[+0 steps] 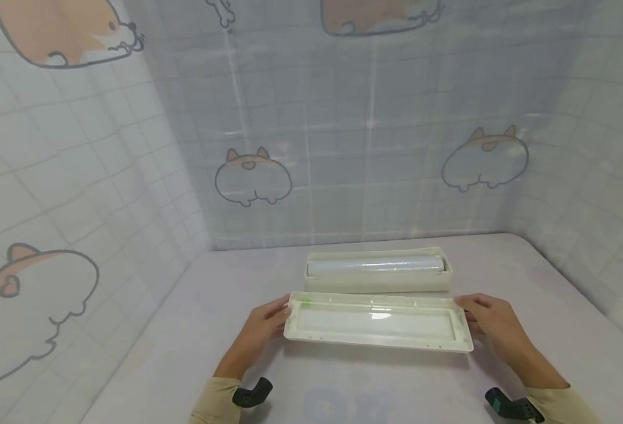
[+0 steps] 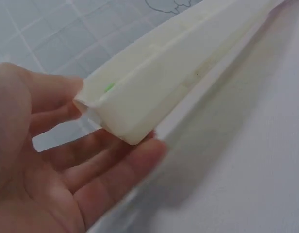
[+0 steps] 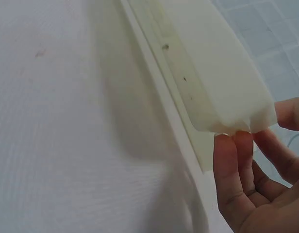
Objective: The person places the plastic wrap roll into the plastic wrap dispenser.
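Note:
A long cream plastic lid (image 1: 375, 341) with a clear window is held above the table between both hands. My left hand (image 1: 261, 327) grips its left end, thumb at the upper edge and fingers beneath, as the left wrist view also shows on the lid's corner (image 2: 135, 116). At the opposite end my right hand (image 1: 494, 324) pinches the lid (image 3: 222, 73), with fingertips under its corner. Just behind the lid stands a matching cream box (image 1: 377, 284), open at the top. A roll of cling film (image 1: 375, 265) lies inside it.
The pale table (image 1: 184, 347) reaches to the back, where curtains (image 1: 343, 176) printed with cartoon dogs hang behind and on both sides. Black straps with small devices sit on the left wrist (image 1: 253, 393) and right wrist (image 1: 513, 406).

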`<state>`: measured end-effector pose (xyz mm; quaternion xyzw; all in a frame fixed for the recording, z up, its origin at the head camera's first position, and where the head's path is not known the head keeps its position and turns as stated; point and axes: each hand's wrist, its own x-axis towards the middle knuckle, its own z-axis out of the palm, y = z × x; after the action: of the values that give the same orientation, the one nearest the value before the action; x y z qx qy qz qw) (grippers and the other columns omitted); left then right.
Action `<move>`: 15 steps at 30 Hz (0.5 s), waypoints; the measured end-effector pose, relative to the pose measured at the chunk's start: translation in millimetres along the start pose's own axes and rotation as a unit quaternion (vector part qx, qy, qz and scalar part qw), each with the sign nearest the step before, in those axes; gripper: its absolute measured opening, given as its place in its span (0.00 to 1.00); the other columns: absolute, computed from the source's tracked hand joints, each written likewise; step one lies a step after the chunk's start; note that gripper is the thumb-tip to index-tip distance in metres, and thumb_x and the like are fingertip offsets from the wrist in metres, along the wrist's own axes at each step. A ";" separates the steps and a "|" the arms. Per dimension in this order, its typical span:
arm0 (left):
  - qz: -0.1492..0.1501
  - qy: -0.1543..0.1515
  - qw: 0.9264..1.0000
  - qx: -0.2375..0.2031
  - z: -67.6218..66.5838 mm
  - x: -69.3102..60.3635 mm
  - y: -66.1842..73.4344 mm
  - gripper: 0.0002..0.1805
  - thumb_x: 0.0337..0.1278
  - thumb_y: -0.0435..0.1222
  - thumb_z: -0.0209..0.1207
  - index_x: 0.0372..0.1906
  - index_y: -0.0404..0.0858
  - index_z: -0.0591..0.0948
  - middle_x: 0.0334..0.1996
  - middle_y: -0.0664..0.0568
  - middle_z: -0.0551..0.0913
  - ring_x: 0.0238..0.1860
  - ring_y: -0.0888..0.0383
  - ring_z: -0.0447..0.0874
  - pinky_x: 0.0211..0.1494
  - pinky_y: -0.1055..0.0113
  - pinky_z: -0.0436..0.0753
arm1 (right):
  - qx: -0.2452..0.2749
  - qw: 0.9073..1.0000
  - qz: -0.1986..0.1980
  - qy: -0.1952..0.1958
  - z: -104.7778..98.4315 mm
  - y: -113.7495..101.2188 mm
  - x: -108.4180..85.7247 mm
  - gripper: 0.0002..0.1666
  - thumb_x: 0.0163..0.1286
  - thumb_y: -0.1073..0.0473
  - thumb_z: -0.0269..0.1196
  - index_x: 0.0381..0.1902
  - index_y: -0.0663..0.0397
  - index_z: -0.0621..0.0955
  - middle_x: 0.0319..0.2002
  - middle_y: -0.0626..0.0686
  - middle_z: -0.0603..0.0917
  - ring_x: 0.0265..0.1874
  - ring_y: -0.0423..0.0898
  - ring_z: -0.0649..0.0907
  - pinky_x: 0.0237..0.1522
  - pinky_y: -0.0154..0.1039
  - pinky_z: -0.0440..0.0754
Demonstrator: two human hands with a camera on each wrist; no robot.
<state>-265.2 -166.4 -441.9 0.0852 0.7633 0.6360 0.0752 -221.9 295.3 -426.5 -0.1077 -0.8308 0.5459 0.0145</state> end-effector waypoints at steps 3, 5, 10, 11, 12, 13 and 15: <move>-0.014 -0.022 0.999 -0.021 -0.1 -1.9 1.0 0.34 0.72 0.46 0.58 0.77 0.42 0.64 0.60 0.39 0.78 0.45 0.48 0.86 0.44 0.53 0.87 | 0.021 1.000 0.008 0.002 -1.6 -0.7 -0.5 0.38 0.76 0.41 0.58 0.61 0.74 0.74 0.59 0.69 0.77 0.45 0.48 0.84 0.41 0.38 0.86; -0.017 -0.031 0.999 -0.038 0.6 -2.2 0.9 0.34 0.72 0.46 0.57 0.77 0.43 0.63 0.59 0.39 0.78 0.44 0.47 0.87 0.43 0.52 0.87 | 0.032 0.999 0.010 -0.001 -3.0 -0.8 -0.6 0.38 0.76 0.42 0.58 0.62 0.74 0.73 0.60 0.69 0.76 0.46 0.47 0.84 0.41 0.38 0.86; -0.004 0.000 0.999 -0.039 2.6 -0.2 0.0 0.30 0.75 0.42 0.55 0.77 0.43 0.64 0.60 0.39 0.78 0.46 0.48 0.86 0.45 0.54 0.87 | 0.046 0.999 -0.010 -0.021 -3.7 -3.0 0.7 0.39 0.77 0.40 0.56 0.63 0.74 0.72 0.62 0.69 0.75 0.49 0.49 0.83 0.44 0.38 0.86; -0.003 0.012 0.999 -0.034 2.9 0.5 -0.1 0.30 0.75 0.41 0.54 0.76 0.42 0.65 0.60 0.38 0.78 0.45 0.49 0.86 0.45 0.56 0.86 | 0.047 0.998 -0.014 -0.026 -3.4 -3.7 1.3 0.40 0.77 0.40 0.56 0.64 0.74 0.71 0.62 0.68 0.75 0.49 0.49 0.83 0.44 0.38 0.86; -0.004 0.022 0.999 -0.030 3.0 1.3 -0.3 0.29 0.75 0.41 0.54 0.76 0.42 0.65 0.59 0.38 0.79 0.45 0.49 0.86 0.45 0.57 0.86 | 0.049 0.998 -0.017 -0.030 -2.5 -4.3 1.6 0.39 0.77 0.40 0.55 0.64 0.73 0.71 0.62 0.68 0.75 0.49 0.48 0.83 0.44 0.38 0.85; -0.007 0.032 0.999 -0.028 3.2 1.7 -0.3 0.28 0.75 0.40 0.54 0.76 0.42 0.66 0.59 0.38 0.79 0.45 0.50 0.86 0.45 0.58 0.86 | 0.053 0.998 -0.018 -0.033 -1.8 -4.9 2.0 0.40 0.77 0.40 0.55 0.64 0.74 0.71 0.62 0.68 0.75 0.48 0.47 0.83 0.44 0.38 0.85; -0.010 0.047 0.998 -0.027 3.1 2.7 -0.3 0.27 0.76 0.39 0.53 0.75 0.42 0.67 0.58 0.38 0.79 0.44 0.50 0.85 0.44 0.59 0.86 | 0.068 0.997 -0.022 -0.042 -0.4 -5.6 2.6 0.41 0.77 0.40 0.55 0.66 0.74 0.69 0.62 0.67 0.74 0.47 0.44 0.82 0.45 0.37 0.85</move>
<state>-267.1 -162.9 -442.8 0.0453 0.7495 0.6588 0.0477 -225.3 294.1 -421.5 -0.0653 -0.7936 0.6049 -0.0017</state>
